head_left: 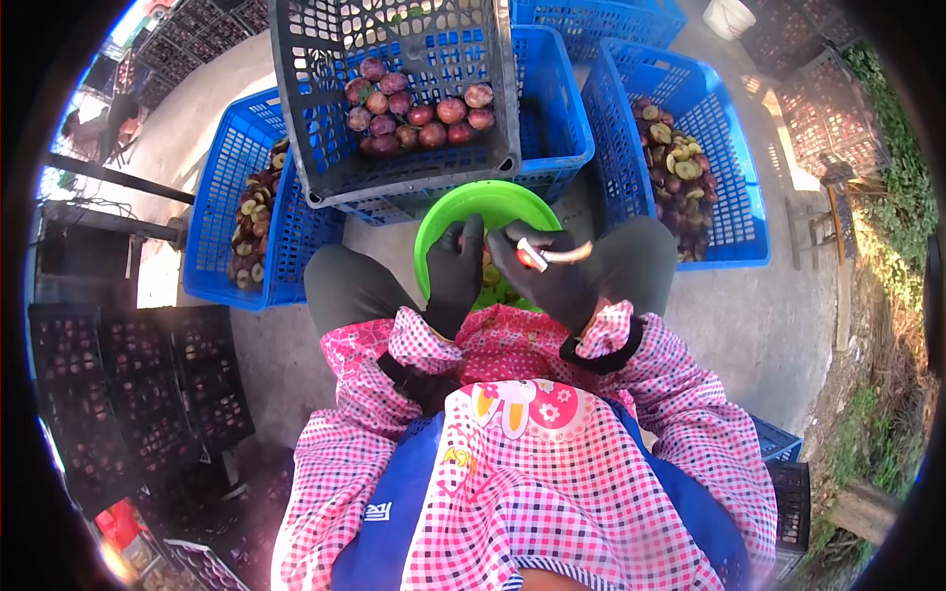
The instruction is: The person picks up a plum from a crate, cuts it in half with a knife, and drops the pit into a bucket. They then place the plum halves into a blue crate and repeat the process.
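Note:
Both of my hands wear dark gloves and are close together over a bright green basin [503, 190] between my knees. My left hand [456, 271] is closed, thumb up, and a bit of dark red shows at its fingers; I cannot tell what it holds. In my closed right hand [547, 286] is a small tool [533, 255] with a red and white part and a tan end pointing right. Some yellowish and reddish pieces [493, 286] show in the basin below my hands.
Ahead, a tilted black crate [394, 180] holds round purple fruits [432, 135] and rests on a blue crate [557, 108]. Blue crates with cut fruit stand to the left [209, 231] and right [744, 212]. Dark stacked crates [148, 384] fill the left side.

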The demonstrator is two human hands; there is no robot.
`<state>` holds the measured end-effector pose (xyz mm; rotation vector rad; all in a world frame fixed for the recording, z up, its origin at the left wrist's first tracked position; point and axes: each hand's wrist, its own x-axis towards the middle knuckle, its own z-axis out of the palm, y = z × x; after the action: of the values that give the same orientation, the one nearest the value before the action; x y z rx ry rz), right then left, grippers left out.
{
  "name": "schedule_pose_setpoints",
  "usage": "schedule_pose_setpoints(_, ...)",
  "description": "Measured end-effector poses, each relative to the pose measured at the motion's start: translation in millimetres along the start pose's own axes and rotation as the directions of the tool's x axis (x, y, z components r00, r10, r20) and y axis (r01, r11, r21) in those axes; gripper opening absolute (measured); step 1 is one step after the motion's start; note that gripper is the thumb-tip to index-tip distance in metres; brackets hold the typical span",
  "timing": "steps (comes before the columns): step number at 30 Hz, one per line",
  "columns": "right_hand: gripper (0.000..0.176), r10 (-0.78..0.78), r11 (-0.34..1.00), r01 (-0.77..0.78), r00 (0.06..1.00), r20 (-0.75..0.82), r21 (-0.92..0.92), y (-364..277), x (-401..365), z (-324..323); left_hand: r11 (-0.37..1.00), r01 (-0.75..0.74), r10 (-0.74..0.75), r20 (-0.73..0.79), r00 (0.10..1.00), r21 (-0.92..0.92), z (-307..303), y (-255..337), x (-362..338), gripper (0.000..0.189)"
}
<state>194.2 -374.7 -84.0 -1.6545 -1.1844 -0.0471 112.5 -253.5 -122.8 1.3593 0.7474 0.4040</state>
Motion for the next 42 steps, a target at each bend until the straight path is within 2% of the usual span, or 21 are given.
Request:
schedule_pose_setpoints(1, 0.018, -0.002, 1.0, 0.002, 1.0, 0.003, 0.0, 1.3, 1.4, -1.1, 0.996, 0.059, -0.058, 0.013, 0.998, -0.071, -0.4, -0.9, 0.9, 0.04)
schedule_pose_setpoints(2, 0.022, 0.438, 0.813, -0.436, 0.895, 0.087, 0.385, 2.4, 0.7, -2.2, 0.983, 0.125, -0.121, 0.032, 0.992, -0.137, -0.7, 5.8, -2.9, 0.041)
schedule_pose_setpoints(3, 0.025, 0.717, 0.325, -0.704, 0.619, 0.321, 0.631, 4.4, 1.1, -3.7, 0.982, 0.126, -0.123, 0.032, 0.992, -0.137, -3.8, 9.3, -4.5, 0.041)
schedule_pose_setpoints(4, 0.031, 0.676, 0.268, -0.615, 0.669, 0.31, 0.742, 15.9, -3.4, -1.4, 0.888, 0.333, -0.266, 0.237, 0.934, -0.318, -8.9, 13.4, -4.0, 0.042)
schedule_pose_setpoints(5, 0.031, 0.674, 0.26, -0.619, 0.666, 0.32, 0.741, 17.4, -1.6, -3.4, 0.721, 0.539, -0.342, 0.453, 0.823, -0.436, -12.0, 17.0, -3.2, 0.042)
schedule_pose_setpoints(9, 0.033, 0.687, 0.151, -0.574, 0.646, 0.332, 0.805, 10.1, -1.0, -4.1, 0.606, 0.667, -0.381, 0.578, 0.721, -0.433, -13.5, 23.3, -9.3, 0.043)
schedule_pose_setpoints(11, 0.033, 0.651, 0.118, -0.582, 0.657, 0.38, 0.804, 15.7, -4.2, -5.5, 0.443, 0.743, -0.175, 0.765, 0.62, -0.501, -14.7, 19.9, -14.1, 0.043)
schedule_pose_setpoints(12, 0.033, 0.607, 0.089, -0.591, 0.671, 0.427, 0.802, 20.5, -2.4, -5.4, 0.447, 0.739, -0.17, 0.764, 0.623, -0.503, -13.6, 21.9, -9.5, 0.043)
schedule_pose_setpoints(13, 0.03, 0.586, 0.196, -0.556, 0.727, 0.358, 0.808, 23.0, -5.3, -3.0, 0.6, 0.647, -0.246, 0.662, 0.708, -0.47, -13.3, 22.3, -6.6, 0.043)
schedule_pose_setpoints(14, 0.03, 0.589, 0.189, -0.556, 0.724, 0.359, 0.81, 22.6, -8.1, -2.9, 0.735, 0.55, -0.297, 0.54, 0.787, -0.397, -14.1, 24.2, -6.3, 0.043)
schedule_pose_setpoints(16, 0.026, 0.575, 0.695, -0.503, 0.818, 0.022, 0.514, 28.5, -0.4, -8.8, 0.76, 0.539, -0.34, 0.484, 0.806, -0.363, -15.7, 32.7, 0.5, 0.044)
schedule_pose_setpoints(17, 0.023, 0.657, 0.575, -0.567, 0.749, 0.08, 0.589, 11.1, 9.5, -16.2, 0.797, 0.505, -0.333, 0.456, 0.826, -0.332, -17.9, 30.6, 0.6, 0.045)
schedule_pose_setpoints(21, 0.025, 0.711, 0.476, -0.72, 0.653, 0.26, 0.505, -5.1, 18.0, -22.0, 0.848, 0.478, -0.35, 0.438, 0.828, -0.228, -15.8, 30.4, -1.8, 0.045)
schedule_pose_setpoints(22, 0.028, 0.713, 0.373, -0.696, 0.638, 0.292, 0.613, 6.0, 14.1, -16.6, 0.845, 0.482, -0.352, 0.439, 0.827, -0.23, -15.0, 28.6, -2.9, 0.045)
schedule_pose_setpoints(24, 0.031, 0.637, 0.206, -0.626, 0.669, 0.382, 0.752, 21.7, 1.4, -11.8, 0.713, 0.604, -0.392, 0.513, 0.764, -0.355, -15.0, 26.5, -4.1, 0.045)
schedule_pose_setpoints(25, 0.031, 0.635, 0.207, -0.628, 0.669, 0.385, 0.75, 26.8, -2.3, -11.0, 0.713, 0.603, -0.39, 0.512, 0.766, -0.358, -15.6, 26.7, -4.6, 0.045)
schedule_pose_setpoints(27, 0.033, 0.605, 0.192, -0.629, 0.68, 0.414, 0.753, 29.4, -9.9, -9.3, 0.618, 0.698, -0.374, 0.647, 0.665, -0.361, -18.1, 26.0, -8.1, 0.046)
schedule_pose_setpoints(30, 0.033, 0.607, 0.153, -0.601, 0.684, 0.405, 0.785, 35.2, -16.5, -3.6, 0.538, 0.77, -0.434, 0.671, 0.602, -0.343, -17.8, 29.7, -8.8, 0.048)
schedule_pose_setpoints(36, 0.035, 0.572, 0.208, -0.658, 0.682, 0.456, 0.724, 42.0, -13.2, -5.4, 0.532, 0.8, -0.408, 0.743, 0.53, -0.278, -20.6, 21.9, -2.4, 0.05)
schedule_pose_setpoints(40, 0.036, 0.625, 0.247, -0.689, 0.651, 0.431, 0.682, 32.1, -9.6, -6.5, 0.589, 0.758, -0.415, 0.701, 0.581, -0.279, -18.1, 32.7, 1.7, 0.051)
schedule_pose_setpoints(42, 0.034, 0.571, 0.098, -0.61, 0.681, 0.458, 0.786, 33.4, -15.4, -6.0, 0.822, 0.559, -0.383, 0.618, 0.687, -0.112, -20.3, 35.1, 5.6, 0.056)
